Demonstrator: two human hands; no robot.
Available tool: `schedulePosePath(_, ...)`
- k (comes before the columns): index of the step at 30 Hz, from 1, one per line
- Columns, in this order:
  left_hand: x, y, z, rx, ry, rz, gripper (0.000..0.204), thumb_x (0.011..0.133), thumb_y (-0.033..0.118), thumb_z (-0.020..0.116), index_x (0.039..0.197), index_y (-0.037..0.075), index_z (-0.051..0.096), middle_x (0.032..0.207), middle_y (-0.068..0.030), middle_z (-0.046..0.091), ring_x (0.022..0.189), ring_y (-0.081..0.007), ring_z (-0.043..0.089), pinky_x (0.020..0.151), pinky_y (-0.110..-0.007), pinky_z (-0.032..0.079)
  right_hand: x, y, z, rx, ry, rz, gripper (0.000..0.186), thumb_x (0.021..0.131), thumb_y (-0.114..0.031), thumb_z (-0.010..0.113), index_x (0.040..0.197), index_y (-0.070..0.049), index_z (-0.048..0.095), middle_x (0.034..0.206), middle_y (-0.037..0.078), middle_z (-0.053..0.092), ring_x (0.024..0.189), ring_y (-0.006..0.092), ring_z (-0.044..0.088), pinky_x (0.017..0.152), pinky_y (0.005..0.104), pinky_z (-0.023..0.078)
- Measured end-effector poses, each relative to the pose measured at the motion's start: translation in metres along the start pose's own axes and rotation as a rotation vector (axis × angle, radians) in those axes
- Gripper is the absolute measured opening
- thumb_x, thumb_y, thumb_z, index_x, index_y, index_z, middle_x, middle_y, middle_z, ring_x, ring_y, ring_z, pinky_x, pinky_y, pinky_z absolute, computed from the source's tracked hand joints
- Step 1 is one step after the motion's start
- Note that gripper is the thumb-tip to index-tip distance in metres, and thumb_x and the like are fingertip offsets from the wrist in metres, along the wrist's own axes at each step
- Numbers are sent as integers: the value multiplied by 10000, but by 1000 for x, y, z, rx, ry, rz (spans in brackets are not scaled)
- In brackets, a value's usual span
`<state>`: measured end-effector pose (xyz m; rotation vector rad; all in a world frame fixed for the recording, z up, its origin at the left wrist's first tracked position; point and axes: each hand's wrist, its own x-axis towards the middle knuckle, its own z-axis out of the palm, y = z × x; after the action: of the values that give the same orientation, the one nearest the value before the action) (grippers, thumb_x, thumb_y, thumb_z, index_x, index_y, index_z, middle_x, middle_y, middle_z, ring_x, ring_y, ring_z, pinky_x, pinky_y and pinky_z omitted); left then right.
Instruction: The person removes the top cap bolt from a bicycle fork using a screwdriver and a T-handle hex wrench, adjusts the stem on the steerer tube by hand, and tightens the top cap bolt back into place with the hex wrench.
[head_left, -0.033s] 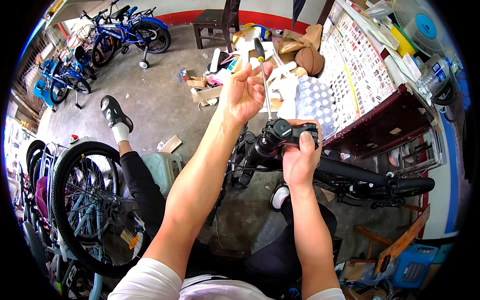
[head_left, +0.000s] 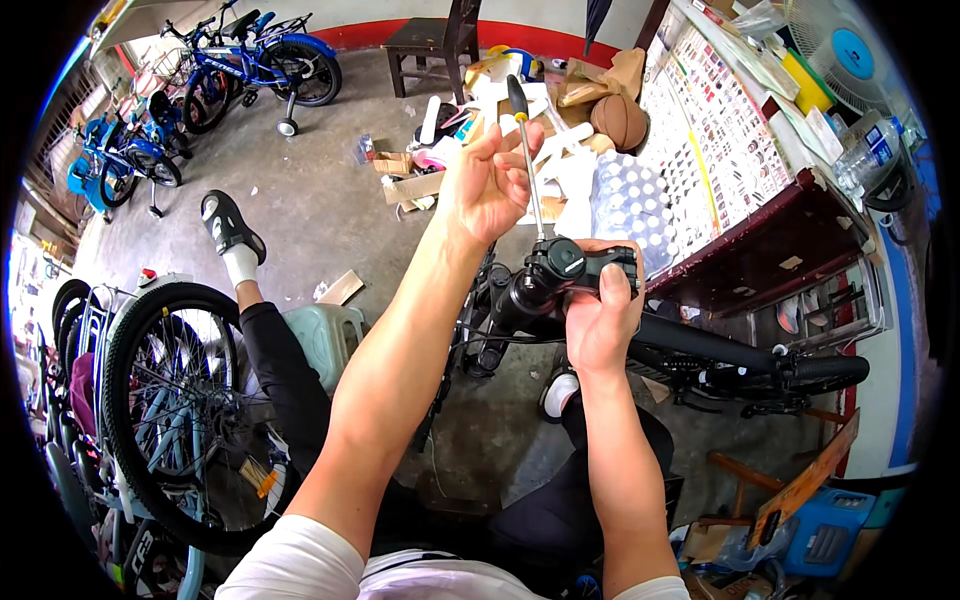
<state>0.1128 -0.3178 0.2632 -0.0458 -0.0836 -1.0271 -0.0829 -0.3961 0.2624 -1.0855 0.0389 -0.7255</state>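
My left hand (head_left: 490, 180) has its fingers loosely curled at the shaft of a long screwdriver (head_left: 518, 100) with a black and yellow handle, just below that handle. The screwdriver stands nearly upright, its lower end at a black bicycle stem (head_left: 553, 262) with a round cap. My right hand (head_left: 605, 315) grips the stem from the right, thumb on top. The black bicycle's frame (head_left: 690, 340) runs off to the right beneath it, and fork parts show below the stem, partly hidden by my left forearm.
Bicycle wheels (head_left: 170, 420) crowd the left, small blue bicycles (head_left: 260, 70) the back left. A pale stool (head_left: 330, 335) is by my left leg. Cardboard scraps, a basketball (head_left: 618, 122) and a chair (head_left: 420, 40) lie or stand behind. A dark-red cabinet (head_left: 770, 260) and wooden boards (head_left: 805, 470) line the right.
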Motion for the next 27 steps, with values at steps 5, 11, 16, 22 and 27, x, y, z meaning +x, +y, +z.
schedulePosePath(5, 9, 6, 4, 21, -106, -19, 362, 1100, 271, 452, 1314, 2, 565, 1091, -157, 706, 501, -8, 487, 448, -144, 419, 0, -1, 2, -6, 13, 5, 399, 956, -348, 623, 1112, 7, 529, 1050, 143, 635, 958, 214, 631, 912, 404, 519)
schedulePosePath(11, 15, 6, 17, -104, 46, 58, 265, 1065, 153, 518, 1179, -81, 564, 1193, -216, 647, 460, 2, 413, 413, -141, 392, -1, -2, -3, 69, -16, 26, 358, 925, -217, 650, 1146, 19, 495, 1132, 174, 622, 1000, 186, 613, 935, 351, 507)
schedulePosePath(16, 19, 19, 14, 1, -109, -36, 198, 1059, 137, 519, 1133, -46, 515, 1135, -161, 615, 496, 15, 437, 351, -144, 305, -2, -2, -1, 79, -15, 38, 367, 923, -228, 661, 1143, 19, 501, 1127, 174, 626, 983, 182, 612, 930, 347, 508)
schedulePosePath(22, 29, 25, 26, 168, 23, -76, 153, 1040, 135, 567, 1055, 19, 468, 991, -120, 618, 495, 17, 451, 343, -145, 277, -1, -1, -1, 67, -5, 26, 362, 933, -220, 653, 1147, 25, 495, 1125, 174, 629, 966, 170, 613, 922, 337, 508)
schedulePosePath(27, 35, 31, 30, 258, 83, -144, 158, 1031, 149, 587, 983, 39, 484, 938, -92, 613, 498, 20, 461, 340, -153, 297, -1, -3, 1, 87, -14, 32, 347, 932, -210, 646, 1138, 21, 489, 1119, 172, 629, 966, 169, 614, 919, 331, 507)
